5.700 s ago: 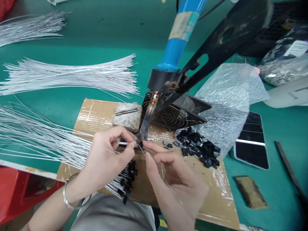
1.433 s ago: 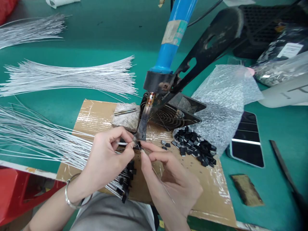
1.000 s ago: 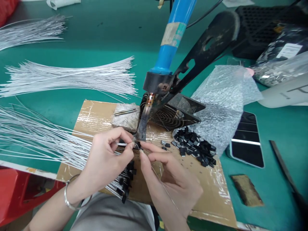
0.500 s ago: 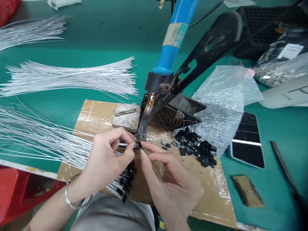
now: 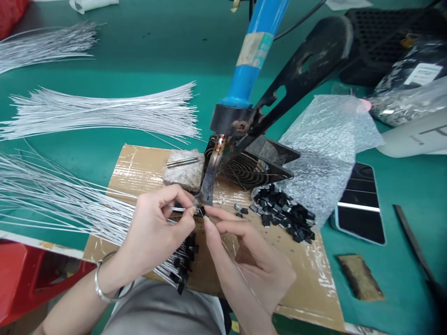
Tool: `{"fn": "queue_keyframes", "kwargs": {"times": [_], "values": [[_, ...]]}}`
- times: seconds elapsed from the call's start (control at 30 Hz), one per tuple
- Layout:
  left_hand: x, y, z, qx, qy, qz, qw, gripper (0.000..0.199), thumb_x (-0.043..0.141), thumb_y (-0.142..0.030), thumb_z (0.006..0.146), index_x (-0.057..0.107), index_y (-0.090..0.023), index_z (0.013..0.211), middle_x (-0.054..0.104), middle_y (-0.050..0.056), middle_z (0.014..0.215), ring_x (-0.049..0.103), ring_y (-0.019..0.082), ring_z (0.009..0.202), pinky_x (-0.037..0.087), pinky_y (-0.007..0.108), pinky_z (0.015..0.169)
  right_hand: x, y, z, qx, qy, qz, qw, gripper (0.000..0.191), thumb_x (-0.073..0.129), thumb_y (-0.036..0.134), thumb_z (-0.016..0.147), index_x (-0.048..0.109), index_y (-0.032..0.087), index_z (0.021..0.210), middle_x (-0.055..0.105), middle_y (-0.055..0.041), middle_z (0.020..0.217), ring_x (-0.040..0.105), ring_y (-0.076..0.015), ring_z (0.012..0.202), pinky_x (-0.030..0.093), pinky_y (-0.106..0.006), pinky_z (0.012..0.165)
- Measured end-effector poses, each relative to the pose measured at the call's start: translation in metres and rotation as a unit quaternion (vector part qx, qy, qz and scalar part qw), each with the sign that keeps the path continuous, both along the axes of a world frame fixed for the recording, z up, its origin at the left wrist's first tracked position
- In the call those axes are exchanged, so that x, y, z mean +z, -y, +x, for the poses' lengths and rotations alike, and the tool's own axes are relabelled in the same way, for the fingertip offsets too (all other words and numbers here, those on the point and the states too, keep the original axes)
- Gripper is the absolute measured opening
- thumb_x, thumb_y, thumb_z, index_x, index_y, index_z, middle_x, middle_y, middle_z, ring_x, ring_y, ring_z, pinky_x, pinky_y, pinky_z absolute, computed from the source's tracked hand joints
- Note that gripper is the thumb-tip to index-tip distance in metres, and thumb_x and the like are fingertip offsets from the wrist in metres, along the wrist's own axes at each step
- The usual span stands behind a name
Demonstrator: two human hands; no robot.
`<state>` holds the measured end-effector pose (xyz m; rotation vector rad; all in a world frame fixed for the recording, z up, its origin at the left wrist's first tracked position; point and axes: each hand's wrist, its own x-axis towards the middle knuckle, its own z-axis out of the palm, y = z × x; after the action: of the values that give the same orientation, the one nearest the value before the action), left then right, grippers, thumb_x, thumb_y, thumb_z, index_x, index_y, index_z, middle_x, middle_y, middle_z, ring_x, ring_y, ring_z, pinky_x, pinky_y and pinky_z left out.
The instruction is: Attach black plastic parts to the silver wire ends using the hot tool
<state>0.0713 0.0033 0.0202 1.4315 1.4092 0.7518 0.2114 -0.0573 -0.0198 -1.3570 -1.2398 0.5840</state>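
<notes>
Pinched between the thumb and forefinger of my left hand is a thin wire, its end at a small black piece. My right hand is closed on a strand of solder wire that trails back across the palm, its tip at the same piece. The tip of a blue-handled soldering iron points down right above both sets of fingertips; whether it touches is hidden. Below my left hand lie wires ending in black connectors. The loose white wires fan out to the left.
Cardboard covers the work spot. A pile of small black connectors spills from a bubble-wrap bag. Behind the iron sit a small fan and a block. A phone and tweezers lie right; a wire bundle lies left.
Both hands hold nearly the same position at the iron's tip. Only a slight shift of the whole view shows.
</notes>
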Motion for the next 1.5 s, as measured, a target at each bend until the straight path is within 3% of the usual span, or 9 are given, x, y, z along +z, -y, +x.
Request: {"fn": "queue_keyframes", "kwargs": {"times": [1.03,1.23,1.5], "values": [[-0.0021,-0.0009,0.0011,0.009,-0.003,-0.006,1.000,0.008,0.064,-0.025,0.077,0.066,-0.019,0.072,0.076,0.006,0.082,0.073,0.023,0.083,0.048,0.028,0.062,-0.0059,0.0035,-0.0012,-0.005,-0.032,-0.003,0.999,0.018,0.078,0.006,0.088,0.072,0.023,0.087,0.084,-0.0019,0.104,0.082,-0.0175,0.097,0.063,-0.024,0.094],[-0.0048,-0.0017,0.0008,0.004,-0.002,-0.022,1.000,0.009,0.065,-0.025,0.077,0.065,-0.019,0.070,0.075,0.005,0.081,0.073,0.023,0.081,0.050,0.030,0.065,-0.0060,-0.0002,-0.0008,-0.001,-0.020,-0.007,1.000,0.017,0.077,0.008,0.089,0.070,0.023,0.083,0.084,-0.0024,0.101,0.083,-0.0175,0.094,0.065,-0.022,0.087],[-0.0070,-0.0025,-0.0034,0.015,0.004,-0.032,0.999,0.008,0.072,-0.022,0.077,0.068,-0.019,0.071,0.074,0.006,0.077,0.068,0.019,0.070,0.050,0.028,0.059,-0.0045,-0.0001,-0.0013,-0.005,-0.074,-0.052,0.996,0.017,0.076,0.013,0.091,0.070,0.023,0.079,0.085,-0.0015,0.100,0.082,-0.0180,0.093,0.065,-0.023,0.083]]}}
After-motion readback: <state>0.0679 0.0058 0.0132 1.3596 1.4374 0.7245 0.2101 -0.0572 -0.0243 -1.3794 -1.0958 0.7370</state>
